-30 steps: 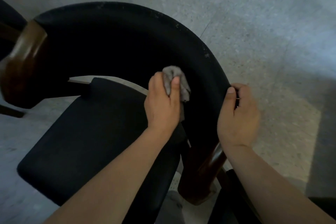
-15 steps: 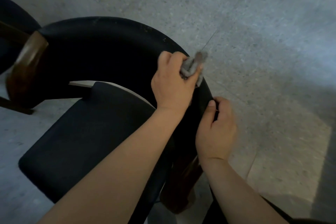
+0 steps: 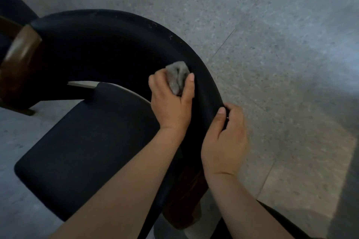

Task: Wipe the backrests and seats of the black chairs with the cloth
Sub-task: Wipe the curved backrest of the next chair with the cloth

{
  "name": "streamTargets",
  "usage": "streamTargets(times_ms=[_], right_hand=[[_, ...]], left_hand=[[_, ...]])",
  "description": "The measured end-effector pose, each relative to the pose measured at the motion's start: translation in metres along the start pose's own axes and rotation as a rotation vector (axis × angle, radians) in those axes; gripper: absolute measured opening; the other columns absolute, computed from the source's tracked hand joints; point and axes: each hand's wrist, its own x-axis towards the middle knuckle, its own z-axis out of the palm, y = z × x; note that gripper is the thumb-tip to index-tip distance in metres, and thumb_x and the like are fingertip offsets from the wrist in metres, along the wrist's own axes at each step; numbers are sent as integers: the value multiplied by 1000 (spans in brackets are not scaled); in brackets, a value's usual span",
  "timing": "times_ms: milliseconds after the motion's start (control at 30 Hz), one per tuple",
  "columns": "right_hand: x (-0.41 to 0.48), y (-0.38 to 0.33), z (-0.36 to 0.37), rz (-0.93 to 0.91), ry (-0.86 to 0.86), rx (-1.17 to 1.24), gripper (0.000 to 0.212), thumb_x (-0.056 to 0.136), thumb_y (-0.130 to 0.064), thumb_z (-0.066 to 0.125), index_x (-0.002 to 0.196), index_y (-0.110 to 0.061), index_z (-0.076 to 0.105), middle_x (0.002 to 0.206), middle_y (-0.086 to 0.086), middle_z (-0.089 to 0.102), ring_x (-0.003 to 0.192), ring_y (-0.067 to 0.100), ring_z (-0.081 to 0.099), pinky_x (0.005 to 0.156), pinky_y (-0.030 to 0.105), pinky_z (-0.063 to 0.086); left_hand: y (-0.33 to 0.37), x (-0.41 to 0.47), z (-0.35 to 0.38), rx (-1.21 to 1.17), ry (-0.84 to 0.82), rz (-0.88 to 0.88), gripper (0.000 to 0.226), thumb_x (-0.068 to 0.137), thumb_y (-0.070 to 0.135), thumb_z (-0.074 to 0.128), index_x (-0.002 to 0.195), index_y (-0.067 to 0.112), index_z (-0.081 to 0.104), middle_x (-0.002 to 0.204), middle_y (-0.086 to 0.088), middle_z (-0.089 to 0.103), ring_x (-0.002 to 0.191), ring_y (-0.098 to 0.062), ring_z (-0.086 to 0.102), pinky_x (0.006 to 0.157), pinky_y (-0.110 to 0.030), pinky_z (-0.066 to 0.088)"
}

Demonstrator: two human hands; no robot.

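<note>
A black chair fills the left and middle of the head view, with a curved padded backrest [image 3: 108,44] and a flat black seat [image 3: 83,153]. My left hand [image 3: 171,103] holds a bunched grey cloth [image 3: 177,76] against the inner face of the backrest, near its right end. My right hand [image 3: 225,139] grips the backrest's right end from outside, thumb on the inner side, fingers wrapped over the outer edge. The cloth's lower part is hidden under my left fingers.
Brown wooden arm posts stand at the backrest's left end [image 3: 19,60] and under its right end [image 3: 186,200]. Part of a second dark chair [image 3: 11,6] shows at the top left corner. Speckled grey floor [image 3: 272,44] lies to the right and beyond.
My left hand has brought the cloth down from the backrest's top edge onto its inner face. My right hand keeps its grip on the backrest's right end.
</note>
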Motion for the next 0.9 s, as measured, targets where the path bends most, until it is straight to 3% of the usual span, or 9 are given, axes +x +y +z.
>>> streamTargets(times_ms=[200, 333, 533, 733, 833, 900], right_hand=[[0, 2, 2, -7, -3, 6, 27, 102, -31, 38, 108, -15, 59, 92, -4, 61, 72, 2, 48, 60, 7, 32], [0, 2, 0, -22, 10, 4, 23, 102, -26, 41, 107, -13, 59, 90, -4, 59, 73, 1, 45, 64, 4, 35], [0, 1, 0, -16, 17, 6, 24, 102, -28, 40, 105, -15, 59, 89, -6, 58, 72, 1, 44, 63, 5, 34], [0, 0, -1, -14, 14, -20, 25, 102, -29, 39, 107, -14, 59, 89, -6, 58, 69, 1, 44, 58, 7, 33], [2, -1, -4, -5, -41, 10, 24, 103, -29, 40, 109, -15, 58, 93, -4, 60, 75, 5, 50, 60, 8, 32], [6, 0, -9, 25, -113, 47, 23, 103, -31, 39, 109, -18, 58, 94, -7, 59, 78, 6, 53, 64, 10, 35]], left_hand=[[-17, 0, 3, 60, 4, -55, 59, 88, 59, 33, 108, 8, 53, 99, 4, 42, 78, 1, 37, 65, -21, 25], [-43, -4, 1, 183, -48, -223, 46, 102, 47, 33, 116, 7, 52, 101, 0, 43, 83, -9, 43, 69, -27, 30], [-76, -12, -2, 246, -102, -420, 46, 102, 49, 29, 119, 13, 52, 107, -3, 55, 83, -12, 52, 71, -29, 35], [-95, -15, -21, 441, -486, -608, 51, 105, 44, 27, 138, 9, 42, 131, -19, 47, 110, -35, 54, 82, -35, 37], [-82, -13, -37, 293, -455, -535, 44, 105, 39, 35, 135, 9, 44, 129, -15, 45, 93, -22, 51, 80, -30, 36], [-67, -8, -51, 183, -369, -444, 33, 102, 35, 45, 121, 9, 52, 120, -11, 49, 84, -10, 49, 79, -28, 41]])
